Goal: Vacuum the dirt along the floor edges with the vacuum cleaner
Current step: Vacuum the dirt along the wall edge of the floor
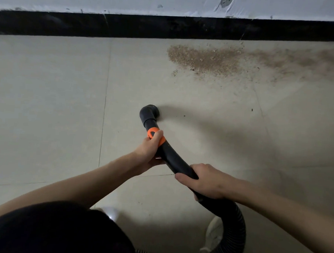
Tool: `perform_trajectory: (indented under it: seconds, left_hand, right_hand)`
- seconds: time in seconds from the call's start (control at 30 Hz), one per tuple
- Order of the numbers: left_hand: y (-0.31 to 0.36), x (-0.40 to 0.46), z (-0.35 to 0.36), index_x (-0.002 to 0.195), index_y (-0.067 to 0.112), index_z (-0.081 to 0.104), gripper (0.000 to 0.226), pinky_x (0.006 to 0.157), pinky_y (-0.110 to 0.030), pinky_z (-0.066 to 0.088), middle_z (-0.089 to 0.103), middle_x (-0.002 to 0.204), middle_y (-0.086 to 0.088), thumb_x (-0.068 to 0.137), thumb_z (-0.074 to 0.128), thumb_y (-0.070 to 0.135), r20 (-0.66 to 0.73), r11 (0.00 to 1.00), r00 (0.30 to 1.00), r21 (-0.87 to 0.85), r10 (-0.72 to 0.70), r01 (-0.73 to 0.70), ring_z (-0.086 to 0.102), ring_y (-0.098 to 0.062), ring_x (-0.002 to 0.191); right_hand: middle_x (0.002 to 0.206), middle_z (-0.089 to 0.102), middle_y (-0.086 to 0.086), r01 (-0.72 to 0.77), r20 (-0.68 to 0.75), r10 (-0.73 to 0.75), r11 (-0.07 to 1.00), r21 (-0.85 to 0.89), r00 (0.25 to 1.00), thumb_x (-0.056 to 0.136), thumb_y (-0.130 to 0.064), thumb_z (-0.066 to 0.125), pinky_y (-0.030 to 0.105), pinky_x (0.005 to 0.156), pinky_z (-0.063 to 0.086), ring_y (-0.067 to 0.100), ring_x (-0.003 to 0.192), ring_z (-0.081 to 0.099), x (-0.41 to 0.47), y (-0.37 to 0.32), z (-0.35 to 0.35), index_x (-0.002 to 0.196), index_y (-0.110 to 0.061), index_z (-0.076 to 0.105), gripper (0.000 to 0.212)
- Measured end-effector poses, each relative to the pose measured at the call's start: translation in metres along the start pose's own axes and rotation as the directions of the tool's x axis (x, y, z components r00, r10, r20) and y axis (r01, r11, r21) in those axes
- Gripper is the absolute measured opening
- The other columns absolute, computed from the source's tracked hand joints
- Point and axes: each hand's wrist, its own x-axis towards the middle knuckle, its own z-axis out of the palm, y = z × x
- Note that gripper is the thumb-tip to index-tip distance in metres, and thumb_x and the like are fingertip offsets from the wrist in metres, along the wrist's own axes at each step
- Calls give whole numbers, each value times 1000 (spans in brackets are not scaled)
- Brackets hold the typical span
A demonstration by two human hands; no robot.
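Note:
A black vacuum hose handle (175,161) with an orange collar curves over the pale tiled floor, and its round nozzle (150,112) points down at the tiles. My left hand (149,150) grips the handle at the orange collar. My right hand (202,180) holds the handle lower down, where the ribbed hose (236,230) begins. A patch of brown dirt (205,59) lies along the floor edge, up and to the right of the nozzle and apart from it.
A black baseboard (166,27) runs across the top under a white wall (129,0). Fainter dirt (299,61) spreads to the right along the edge. My dark-clothed knee (52,230) fills the lower left. A white object (213,235) sits under the hose.

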Motion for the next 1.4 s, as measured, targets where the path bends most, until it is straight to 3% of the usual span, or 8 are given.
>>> perform_trajectory:
  seconds: [0.17, 0.43, 0.67, 0.97, 1.13, 1.23, 1.33, 1.4]
  left_hand:
    - [4, 4, 31, 98, 7, 49, 32, 48, -24, 52, 56, 84, -9, 96, 46, 39, 125, 994, 992, 103, -34, 21, 60, -20, 75]
    - [-8, -5, 64, 91, 9, 49, 29, 51, -25, 54, 54, 80, -8, 97, 45, 38, 221, 982, 972, 183, -83, 43, 59, -18, 73]
    - [-23, -8, 61, 100, 10, 50, 29, 51, -27, 52, 53, 83, -6, 95, 47, 38, 102, 991, 993, 131, -52, 38, 57, -18, 75]
    - [18, 10, 60, 96, 5, 49, 37, 52, -25, 50, 59, 88, -7, 96, 47, 42, 41, 999, 999, 44, 9, -11, 61, -18, 77]
    - [47, 30, 65, 107, 6, 43, 33, 55, -27, 45, 55, 87, -5, 101, 38, 37, -23, 998, 998, 40, 58, -57, 57, -16, 75]
    - [66, 45, 64, 116, 4, 41, 36, 59, -26, 45, 54, 92, -5, 102, 36, 36, -44, 996, 995, -12, 93, -93, 57, -16, 77]
    - [86, 66, 51, 128, -2, 38, 47, 75, -33, 48, 55, 106, -13, 101, 38, 37, -91, 986, 989, -111, 117, -127, 58, -25, 92]
    - [97, 77, 37, 120, 5, 38, 40, 68, -32, 49, 58, 96, -12, 101, 39, 39, -97, 975, 988, -176, 119, -135, 61, -22, 84]
  right_hand:
    - [64, 66, -2, -49, -85, 58, 994, 101, 995, 89, -67, 45, 38, 76, 58, 15, 63, 67, -19, 18, 0, 82, -21, 51, 46]
    - [61, 69, 1, -101, -133, 123, 982, 163, 983, 89, -67, 43, 30, 68, 54, 10, 56, 65, -53, 37, 7, 80, -19, 50, 50]
    - [64, 66, -2, -113, -91, 128, 982, 154, 988, 89, -67, 43, 36, 74, 56, 12, 59, 64, -57, 31, 11, 80, -21, 50, 48]
    - [51, 61, -4, -53, -235, 78, 992, 112, 969, 91, -63, 46, 32, 68, 52, 16, 61, 65, 0, 9, -29, 71, -17, 51, 51]
    - [62, 63, 0, -37, -274, 57, 996, 76, 960, 92, -62, 43, 32, 72, 50, 21, 70, 65, 33, -9, -56, 69, -16, 50, 53]
    - [71, 66, 2, 9, -293, 37, 988, 155, 955, 93, -60, 48, 32, 75, 50, 20, 74, 64, 46, -14, -69, 71, -17, 52, 49]
    - [67, 65, 1, 101, -265, 16, 901, 422, 964, 88, -52, 63, 33, 65, 51, 19, 61, 62, 49, -10, -74, 80, -13, 58, 40]
    - [61, 63, 4, 131, -243, 11, 821, 556, 970, 83, -49, 70, 33, 54, 51, 22, 51, 60, 54, -9, -70, 92, -9, 58, 43]
